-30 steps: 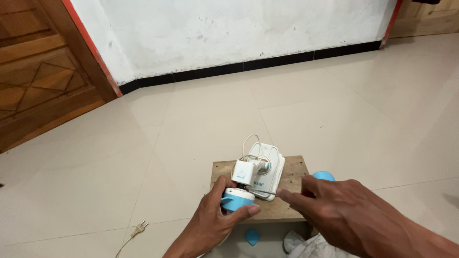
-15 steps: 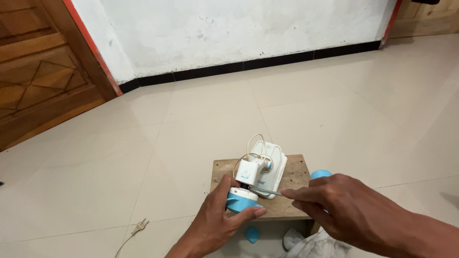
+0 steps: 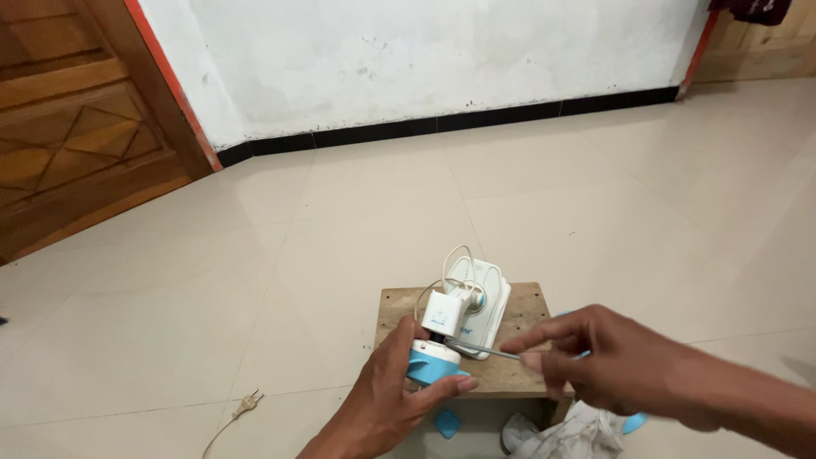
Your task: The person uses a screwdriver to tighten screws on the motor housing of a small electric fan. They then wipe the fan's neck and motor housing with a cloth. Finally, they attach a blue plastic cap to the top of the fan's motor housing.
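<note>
On the small bare wooden board (image 3: 518,374) lying on the pale tiled floor (image 3: 340,238), the left hand (image 3: 387,399) is wrapping thumb and fingers closed around a round blue-and-white plastic part (image 3: 431,364) at the board's near edge. The right hand (image 3: 612,361) is pinching its fingertips shut on a thin metal screwdriver shaft (image 3: 480,349), whose tip is pointing at the join between that round part and the small white boxy plastic housing (image 3: 444,314) sitting just above it. A looped white cord (image 3: 463,265) is rising from the housing and lying over a flat white rectangular plastic casing (image 3: 489,306) that is resting on the board just behind. Below the board's front edge a small blue plastic piece (image 3: 448,422) is lying on the floor beside a crumpled white cloth (image 3: 565,435). Well apart to the left, a two-pin plug on a pale cable (image 3: 245,403) is lying on the tiles. A brown wooden door (image 3: 76,144) and a white wall with a black skirting strip (image 3: 442,124) are standing at the back
</note>
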